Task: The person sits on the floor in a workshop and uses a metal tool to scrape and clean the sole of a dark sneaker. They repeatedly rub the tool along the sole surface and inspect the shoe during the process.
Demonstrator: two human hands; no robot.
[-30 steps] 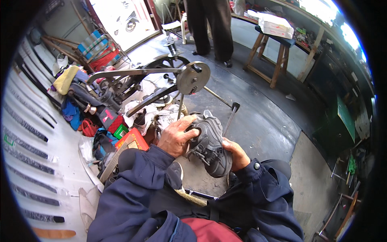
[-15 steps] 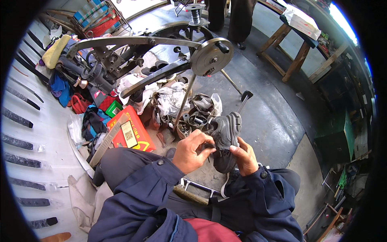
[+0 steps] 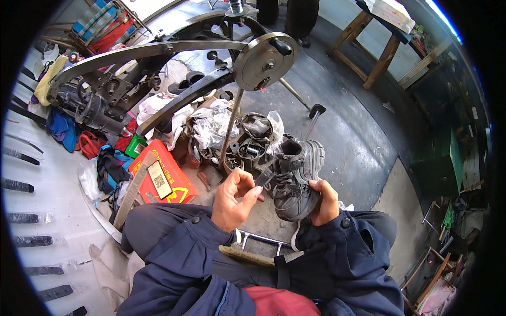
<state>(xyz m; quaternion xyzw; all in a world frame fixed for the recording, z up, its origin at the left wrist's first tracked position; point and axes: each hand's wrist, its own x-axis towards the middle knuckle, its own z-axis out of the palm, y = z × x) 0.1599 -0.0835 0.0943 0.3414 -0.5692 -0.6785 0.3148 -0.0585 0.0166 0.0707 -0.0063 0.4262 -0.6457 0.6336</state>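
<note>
A black lace-up sneaker [image 3: 291, 179] with a thick ridged sole stands tilted in front of me, its toe toward me and its laces facing up and left. My right hand [image 3: 323, 202] grips it at the toe end, thumb over the edge of the sole. To its left, my left hand [image 3: 235, 201] pinches a small dark flat strip [image 3: 264, 177] between thumb and fingers. Whether this strip is joined to the sneaker I cannot tell.
A hand-cranked sewing machine with a round metal wheel [image 3: 265, 61] stands ahead. Below it are bags and tubs of small parts [image 3: 252, 148]. An orange-red box [image 3: 167, 176] lies left. A wooden stool [image 3: 369, 47] and a green box [image 3: 436, 166] stand right. Another person's legs [image 3: 301, 21] show at the back.
The sneaker has turned so its laced top shows instead of its sole side. My left hand has drawn slightly left and away from it. The whole view has shifted a little.
</note>
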